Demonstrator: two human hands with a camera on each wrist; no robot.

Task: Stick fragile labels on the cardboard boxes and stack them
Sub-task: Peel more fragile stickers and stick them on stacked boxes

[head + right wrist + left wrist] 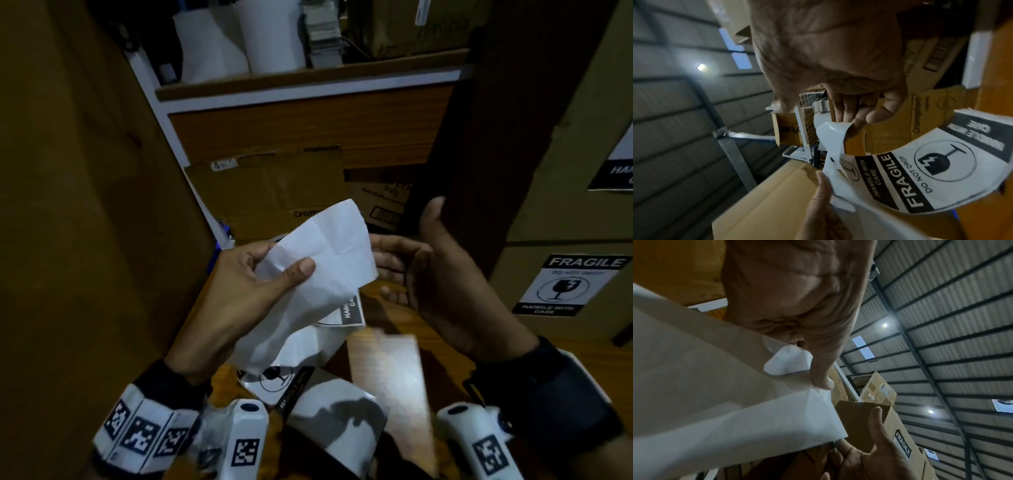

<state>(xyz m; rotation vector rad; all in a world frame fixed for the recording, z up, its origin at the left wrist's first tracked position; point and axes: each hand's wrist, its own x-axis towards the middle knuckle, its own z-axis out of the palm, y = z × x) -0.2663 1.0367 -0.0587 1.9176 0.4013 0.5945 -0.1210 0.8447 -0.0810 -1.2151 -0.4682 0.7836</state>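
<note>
My left hand (281, 263) grips a white strip of fragile labels (325, 253) between thumb and fingers, blank backing towards me. The left wrist view shows my thumb (822, 381) on the sheet (715, 386) beside a lifted label corner (787, 363). My right hand (407, 246) is at the strip's right edge, thumb raised, fingers reaching behind it. In the right wrist view those fingertips (855, 116) touch a curled, peeled corner (830, 129) of the printed strip (931, 170). Two stacked cardboard boxes (561, 219) on the right each carry a fragile label (579, 284).
A tall cardboard box (85, 205) walls off the left. More label sheets (291, 380) lie on the wooden table (394, 308) under my hands. Behind stand flattened cartons (274, 192) and a shelf (308, 78) with white rolls (270, 34).
</note>
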